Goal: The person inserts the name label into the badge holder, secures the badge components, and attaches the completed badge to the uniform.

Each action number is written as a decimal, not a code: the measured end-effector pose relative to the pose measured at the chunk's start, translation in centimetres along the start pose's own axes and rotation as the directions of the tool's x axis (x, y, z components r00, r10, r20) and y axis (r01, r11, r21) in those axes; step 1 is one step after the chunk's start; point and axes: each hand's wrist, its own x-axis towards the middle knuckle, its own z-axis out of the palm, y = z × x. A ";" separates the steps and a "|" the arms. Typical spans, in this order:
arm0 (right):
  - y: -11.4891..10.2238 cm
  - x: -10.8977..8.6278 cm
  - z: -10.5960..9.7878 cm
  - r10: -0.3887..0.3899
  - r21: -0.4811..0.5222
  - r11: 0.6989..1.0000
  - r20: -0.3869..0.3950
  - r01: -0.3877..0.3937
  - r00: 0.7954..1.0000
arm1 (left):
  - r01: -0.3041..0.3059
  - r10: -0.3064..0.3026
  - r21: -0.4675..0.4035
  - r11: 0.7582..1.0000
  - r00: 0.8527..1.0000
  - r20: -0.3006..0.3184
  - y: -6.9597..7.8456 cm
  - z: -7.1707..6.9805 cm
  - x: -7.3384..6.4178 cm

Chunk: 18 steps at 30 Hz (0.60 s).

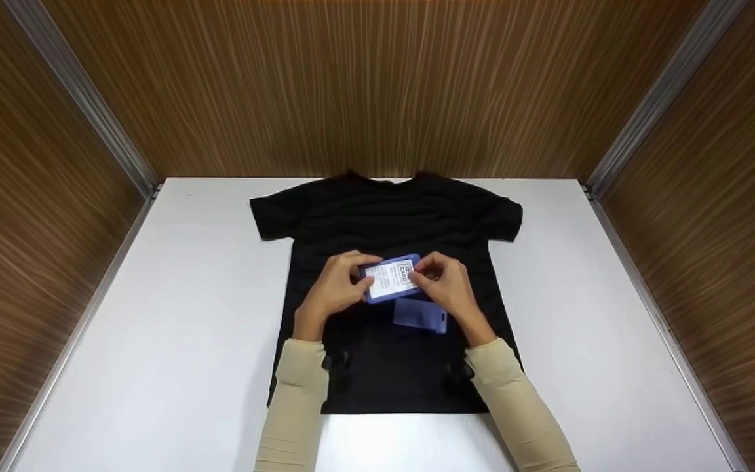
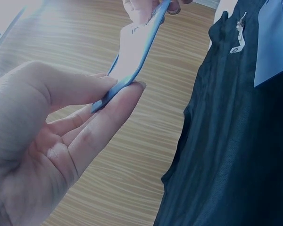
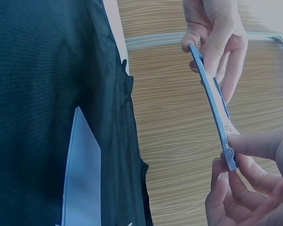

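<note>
Over the black T-shirt, both hands hold a blue ID card holder by its two ends. A white printed card lies within its raised rim. My left hand pinches the left end between thumb and fingers, and in the left wrist view the holder looks slightly bowed. At the other end, my right hand grips a corner, its thumb pressing on the card near the printed heading. A flat blue cover with a slot at one end rests on the shirt just below the holder.
The T-shirt is spread on a white table, sleeves out to both sides. Brown wood-grain panels enclose the back and sides, with metal strips at the corners. A small metal clip lies near the cover.
</note>
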 end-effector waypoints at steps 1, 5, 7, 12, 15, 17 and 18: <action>0.0 0.0 0.0 0.001 0.000 1.000 0.000 -0.001 1.000 | -0.001 0.001 0.005 1.000 1.000 -0.001 0.0 0.0 0.0; 0.0 0.0 0.0 0.009 0.002 1.000 0.001 -0.009 1.000 | -0.011 0.011 0.014 1.000 1.000 -0.005 0.0 0.0 0.0; 0.0 0.0 0.1 0.009 0.004 1.000 -0.001 -0.009 1.000 | -0.014 0.014 0.014 1.000 1.000 -0.006 0.0 0.0 0.0; 0.0 0.0 0.1 0.002 0.002 1.000 -0.008 -0.002 1.000 | -0.018 0.019 0.020 1.000 1.000 -0.010 0.0 0.0 0.0; 0.0 0.0 0.1 0.006 -0.003 1.000 -0.008 -0.006 1.000 | -0.014 0.015 0.025 1.000 1.000 -0.011 0.0 0.0 0.0; 0.0 0.0 0.1 0.012 -0.009 1.000 -0.008 -0.012 1.000 | -0.008 0.009 0.027 1.000 1.000 -0.010 0.1 0.0 0.0; 0.0 0.0 0.1 0.014 -0.010 1.000 -0.007 -0.014 1.000 | -0.004 0.004 0.027 1.000 1.000 -0.009 0.1 0.0 0.0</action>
